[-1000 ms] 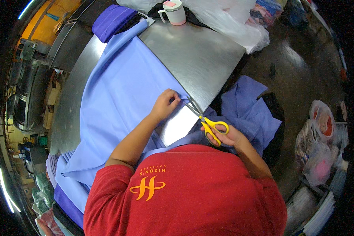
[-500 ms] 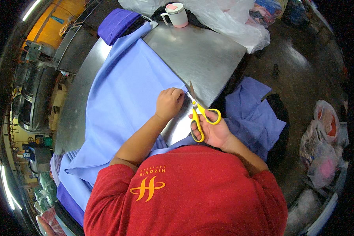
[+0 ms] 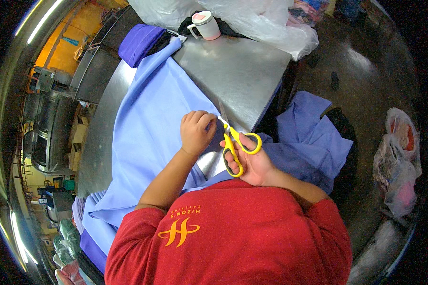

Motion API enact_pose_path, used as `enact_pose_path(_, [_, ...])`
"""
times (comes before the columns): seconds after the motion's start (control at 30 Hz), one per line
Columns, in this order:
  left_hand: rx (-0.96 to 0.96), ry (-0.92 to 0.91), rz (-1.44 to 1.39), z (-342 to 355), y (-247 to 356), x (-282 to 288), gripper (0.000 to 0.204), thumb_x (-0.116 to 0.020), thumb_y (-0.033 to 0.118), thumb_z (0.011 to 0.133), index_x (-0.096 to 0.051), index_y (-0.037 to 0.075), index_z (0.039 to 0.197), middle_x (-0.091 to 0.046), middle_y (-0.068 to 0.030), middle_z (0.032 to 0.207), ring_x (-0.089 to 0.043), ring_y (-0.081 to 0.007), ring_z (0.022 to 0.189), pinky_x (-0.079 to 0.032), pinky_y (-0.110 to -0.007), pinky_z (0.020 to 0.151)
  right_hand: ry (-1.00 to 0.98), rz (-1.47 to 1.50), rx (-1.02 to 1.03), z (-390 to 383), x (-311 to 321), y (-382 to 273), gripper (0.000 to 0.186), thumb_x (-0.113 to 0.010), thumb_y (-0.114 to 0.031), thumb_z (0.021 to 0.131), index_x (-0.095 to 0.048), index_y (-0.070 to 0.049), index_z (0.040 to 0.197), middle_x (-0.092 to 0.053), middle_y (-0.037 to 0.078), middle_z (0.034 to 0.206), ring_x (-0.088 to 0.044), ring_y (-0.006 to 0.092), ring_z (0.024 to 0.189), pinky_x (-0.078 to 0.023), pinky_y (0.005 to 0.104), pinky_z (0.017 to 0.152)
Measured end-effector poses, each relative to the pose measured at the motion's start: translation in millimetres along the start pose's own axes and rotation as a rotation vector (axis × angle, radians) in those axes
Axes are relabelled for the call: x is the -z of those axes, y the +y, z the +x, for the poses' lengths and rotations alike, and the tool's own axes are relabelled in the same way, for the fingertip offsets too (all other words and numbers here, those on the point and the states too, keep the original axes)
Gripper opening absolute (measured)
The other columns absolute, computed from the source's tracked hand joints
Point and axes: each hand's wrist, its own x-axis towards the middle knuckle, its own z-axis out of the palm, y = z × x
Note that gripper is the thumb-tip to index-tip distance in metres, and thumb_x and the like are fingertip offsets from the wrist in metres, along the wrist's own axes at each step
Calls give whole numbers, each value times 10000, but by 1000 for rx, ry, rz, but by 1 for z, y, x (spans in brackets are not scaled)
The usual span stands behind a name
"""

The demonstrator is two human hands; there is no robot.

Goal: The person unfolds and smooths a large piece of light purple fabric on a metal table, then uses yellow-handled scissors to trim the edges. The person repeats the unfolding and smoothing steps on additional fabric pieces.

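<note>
My left hand (image 3: 197, 132) pinches the edge of the light blue fabric (image 3: 152, 109), which drapes over a steel table (image 3: 230, 66). My right hand (image 3: 257, 166) grips yellow-handled scissors (image 3: 252, 142); their blades are parted beside the left fingertips at that edge, partly blurred. A looser piece of blue fabric (image 3: 314, 133) lies bunched to the right of the scissors.
A white lidded mug (image 3: 206, 27), folded purple cloth (image 3: 141, 42) and white plastic sheeting (image 3: 257, 21) sit along the far side. Steel equipment (image 3: 57, 128) lines the left. Plastic bags (image 3: 399, 161) lie at the right on the dark floor (image 3: 356, 90).
My right hand has moved left with the scissors, swinging them more upright, and the blades have opened wider. My left hand has shifted slightly and remains at the fabric edge.
</note>
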Motion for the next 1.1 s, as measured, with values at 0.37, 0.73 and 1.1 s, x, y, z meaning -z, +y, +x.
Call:
enact_pose_path(0.37, [-19, -15, -28, -2, 5, 5, 138, -665, 79, 660, -597, 102, 777, -596, -51, 775, -566, -242, 736, -413, -360, 675, -12, -19, 39, -5, 5, 8, 455, -511, -462, 874, -524, -51, 1069, -553, 14, 693, -509, 80, 542, -408, 202, 480])
enact_pose_path(0.73, [-48, 7, -52, -6, 8, 7, 142, -654, 101, 647, -592, 123, 773, -593, -12, 773, -557, -207, 741, -398, -349, 705, -92, -5, -12, -3, -2, 5, 578, -514, -535, 824, -458, -50, 1132, -560, 69, 788, -541, 156, 626, -433, 247, 542])
enact_pose_path(1.1, [-51, -8, -60, -10, 6, 10, 152, -656, 104, 652, -596, 134, 788, -598, -7, 786, -559, -202, 762, -388, -353, 739, -13, 11, 2, -3, 1, 14, 564, -457, -558, 855, -479, -53, 1107, -529, 45, 738, -493, 131, 553, -407, 224, 506])
